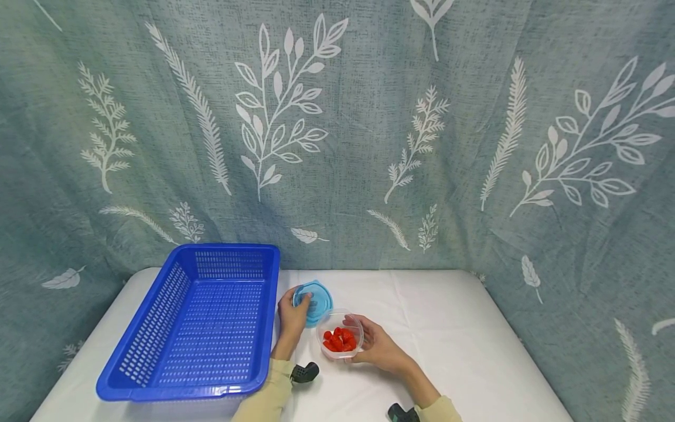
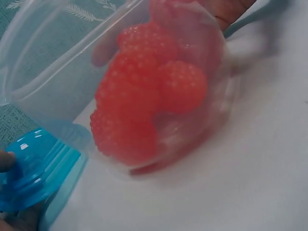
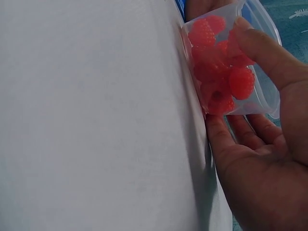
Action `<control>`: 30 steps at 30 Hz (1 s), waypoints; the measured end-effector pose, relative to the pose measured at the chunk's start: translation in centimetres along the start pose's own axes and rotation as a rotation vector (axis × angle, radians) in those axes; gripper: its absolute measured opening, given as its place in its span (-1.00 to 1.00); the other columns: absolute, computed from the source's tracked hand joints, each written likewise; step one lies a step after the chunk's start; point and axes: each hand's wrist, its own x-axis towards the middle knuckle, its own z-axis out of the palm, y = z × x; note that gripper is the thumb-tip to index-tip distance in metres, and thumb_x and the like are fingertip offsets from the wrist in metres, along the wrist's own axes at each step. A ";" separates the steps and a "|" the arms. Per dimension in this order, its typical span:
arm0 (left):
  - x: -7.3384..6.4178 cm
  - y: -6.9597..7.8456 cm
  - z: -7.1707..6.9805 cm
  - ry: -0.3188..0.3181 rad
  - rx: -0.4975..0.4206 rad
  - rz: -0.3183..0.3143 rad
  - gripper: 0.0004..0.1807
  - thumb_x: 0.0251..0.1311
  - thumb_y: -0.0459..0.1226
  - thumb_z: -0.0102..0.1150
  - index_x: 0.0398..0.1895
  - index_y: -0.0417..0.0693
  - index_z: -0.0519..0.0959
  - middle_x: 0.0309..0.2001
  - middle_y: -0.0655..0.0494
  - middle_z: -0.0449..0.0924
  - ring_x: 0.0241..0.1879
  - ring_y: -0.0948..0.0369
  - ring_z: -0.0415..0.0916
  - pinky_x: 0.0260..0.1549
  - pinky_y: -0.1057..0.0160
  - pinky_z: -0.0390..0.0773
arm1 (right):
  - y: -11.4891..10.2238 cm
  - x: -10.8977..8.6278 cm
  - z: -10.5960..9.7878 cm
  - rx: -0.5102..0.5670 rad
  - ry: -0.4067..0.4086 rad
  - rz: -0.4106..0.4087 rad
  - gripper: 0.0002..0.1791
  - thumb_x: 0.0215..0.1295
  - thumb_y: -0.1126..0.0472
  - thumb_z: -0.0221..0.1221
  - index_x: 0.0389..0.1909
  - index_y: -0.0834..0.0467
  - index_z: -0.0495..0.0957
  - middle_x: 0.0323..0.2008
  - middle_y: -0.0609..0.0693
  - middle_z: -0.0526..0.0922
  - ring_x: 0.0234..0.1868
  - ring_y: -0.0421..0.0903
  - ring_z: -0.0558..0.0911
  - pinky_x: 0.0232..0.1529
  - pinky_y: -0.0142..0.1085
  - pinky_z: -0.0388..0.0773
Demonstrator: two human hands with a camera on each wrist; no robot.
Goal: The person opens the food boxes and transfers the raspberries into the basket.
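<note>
A clear plastic container (image 1: 326,321) stands on the white table with its top uncovered. Several red raspberries (image 1: 340,340) lie in it, also seen through its wall in both wrist views. My right hand (image 1: 381,347) holds the container from the right, thumb on the near side and fingers round the far side. Just behind and left of it, my left hand (image 1: 293,313) grips a round blue lid (image 1: 319,302) by its left edge, thumb on top. In the left wrist view the blue lid (image 2: 36,168) is tilted beside the container.
A large blue plastic basket (image 1: 266,328) with slotted walls stands on the left of the white table (image 1: 448,328), close to my left forearm. A patterned green curtain (image 1: 337,228) hangs behind the table and along both sides.
</note>
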 end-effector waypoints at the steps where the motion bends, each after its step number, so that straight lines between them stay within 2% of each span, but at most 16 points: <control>1: 0.0 -0.1 0.0 -0.008 0.008 0.001 -0.66 0.22 -0.49 0.29 0.05 -0.48 0.58 0.04 -0.38 0.64 0.15 -0.22 0.53 0.25 -0.18 0.39 | 0.0 0.0 0.0 0.000 0.002 -0.003 0.01 0.00 0.47 0.47 0.50 0.30 0.18 0.43 0.29 0.34 0.50 0.25 0.26 0.31 -0.37 0.40; 7: 0.3 -0.3 0.1 -0.022 0.087 0.003 -0.60 0.19 -0.48 0.31 0.11 -0.45 0.56 0.10 -0.38 0.61 0.23 -0.26 0.48 0.31 -0.23 0.32 | 0.4 -0.1 0.0 -0.023 0.019 -0.015 0.01 0.02 0.46 0.47 0.51 0.28 0.19 0.43 0.27 0.36 0.50 0.23 0.27 0.33 -0.33 0.38; 18: 0.9 -0.2 0.1 -0.012 0.165 0.047 -0.57 0.13 -0.45 0.41 0.08 -0.45 0.58 0.08 -0.39 0.63 0.21 -0.25 0.52 0.26 -0.20 0.41 | 0.5 -0.1 0.0 -0.029 0.026 -0.017 0.00 0.03 0.47 0.46 0.51 0.27 0.19 0.44 0.26 0.36 0.51 0.23 0.27 0.33 -0.34 0.38; 26: 0.9 -0.4 0.3 -0.048 0.222 0.068 -0.53 0.15 -0.44 0.41 0.13 -0.45 0.56 0.12 -0.40 0.60 0.20 -0.25 0.51 0.23 -0.17 0.45 | 0.7 0.0 0.0 -0.025 0.024 -0.020 0.00 0.03 0.46 0.47 0.50 0.27 0.20 0.44 0.26 0.36 0.50 0.23 0.27 0.32 -0.34 0.38; 30: 0.9 -0.5 0.3 -0.061 0.253 0.105 -0.50 0.15 -0.45 0.41 0.16 -0.45 0.54 0.13 -0.39 0.59 0.21 -0.24 0.51 0.25 -0.15 0.43 | 0.8 0.0 -0.1 -0.024 0.020 -0.022 0.00 0.03 0.46 0.47 0.50 0.28 0.19 0.44 0.27 0.35 0.50 0.23 0.28 0.32 -0.34 0.39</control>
